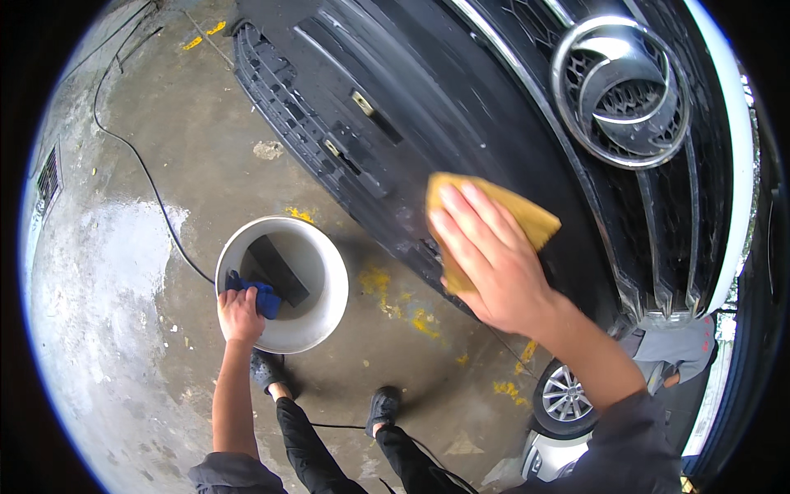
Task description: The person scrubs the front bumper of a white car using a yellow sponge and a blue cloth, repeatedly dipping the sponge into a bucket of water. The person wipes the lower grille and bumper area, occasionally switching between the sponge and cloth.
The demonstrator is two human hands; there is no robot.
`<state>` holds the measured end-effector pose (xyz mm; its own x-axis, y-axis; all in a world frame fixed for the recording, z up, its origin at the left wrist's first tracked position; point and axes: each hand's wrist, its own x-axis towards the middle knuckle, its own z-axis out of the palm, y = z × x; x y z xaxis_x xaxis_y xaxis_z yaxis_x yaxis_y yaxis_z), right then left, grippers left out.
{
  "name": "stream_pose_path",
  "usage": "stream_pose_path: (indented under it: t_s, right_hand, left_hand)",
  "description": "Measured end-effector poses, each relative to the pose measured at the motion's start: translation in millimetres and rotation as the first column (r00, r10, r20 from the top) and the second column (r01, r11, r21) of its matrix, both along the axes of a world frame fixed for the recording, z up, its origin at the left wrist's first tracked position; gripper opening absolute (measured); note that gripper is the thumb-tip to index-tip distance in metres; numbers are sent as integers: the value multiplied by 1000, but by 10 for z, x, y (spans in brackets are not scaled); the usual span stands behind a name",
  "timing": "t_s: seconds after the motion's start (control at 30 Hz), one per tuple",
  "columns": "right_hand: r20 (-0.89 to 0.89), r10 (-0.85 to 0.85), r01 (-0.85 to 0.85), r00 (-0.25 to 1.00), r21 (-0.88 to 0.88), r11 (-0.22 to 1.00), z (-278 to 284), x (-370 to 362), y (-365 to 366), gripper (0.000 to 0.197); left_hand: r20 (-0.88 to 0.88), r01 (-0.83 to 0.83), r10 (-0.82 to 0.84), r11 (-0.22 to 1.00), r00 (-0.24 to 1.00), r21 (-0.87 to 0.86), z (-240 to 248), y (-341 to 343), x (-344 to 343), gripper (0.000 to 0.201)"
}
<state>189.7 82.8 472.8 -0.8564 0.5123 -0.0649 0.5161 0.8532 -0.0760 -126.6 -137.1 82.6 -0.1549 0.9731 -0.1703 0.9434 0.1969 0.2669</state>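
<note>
The black front bumper (395,140) of a car, with its chrome grille (658,239), fills the upper right; part of it is cut off by the round edge of the view. A white bucket (329,305) stands on the wet concrete floor (140,272). A yellow cloth (527,216) is pressed flat on the bumper under the open right hand (485,263), its long axis running up to the right, half of it hidden by the fingers. A blue cloth (262,296) is grasped at the bucket's rim by the closed grip of the left hand (240,314).

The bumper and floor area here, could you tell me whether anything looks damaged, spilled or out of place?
Nothing looks damaged. The concrete floor is wet in patches, a black cable trails loose across it, and a blue cloth hangs over the white bucket rim.
</note>
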Motion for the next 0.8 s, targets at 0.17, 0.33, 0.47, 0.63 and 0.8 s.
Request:
stream_pose_path:
  t_s: [0.17, 0.33, 0.47, 0.63, 0.8]
  right_hand:
    - [-169, 221, -176, 960, 246, 953, -310, -1188, 759, 71]
    - [-319, 236, -84, 918, 426, 901, -564, -1914, 1344, 63]
    - [-276, 131, -50, 952, 283, 958, -508, -1333, 843, 69]
    - [-73, -226, 237, 971, 266, 934, -254, -354, -121, 89]
    - [-106, -216, 232, 971, 645, 728, -573, -203, -233, 64]
  left_hand:
    - [21, 2, -3, 998, 1000, 57, 1, -36, -93, 48]
    - [6, 59, -59, 994, 998, 90, 68, 141, -86, 47]
    - [24, 81, -83, 994, 996, 68, -42, 7, -105, 53]
    - [44, 216, -230, 952, 972, 216, 3, 75, -148, 65]
    - [-60, 252, -247, 907, 967, 337, 202, 956, -330, 58]
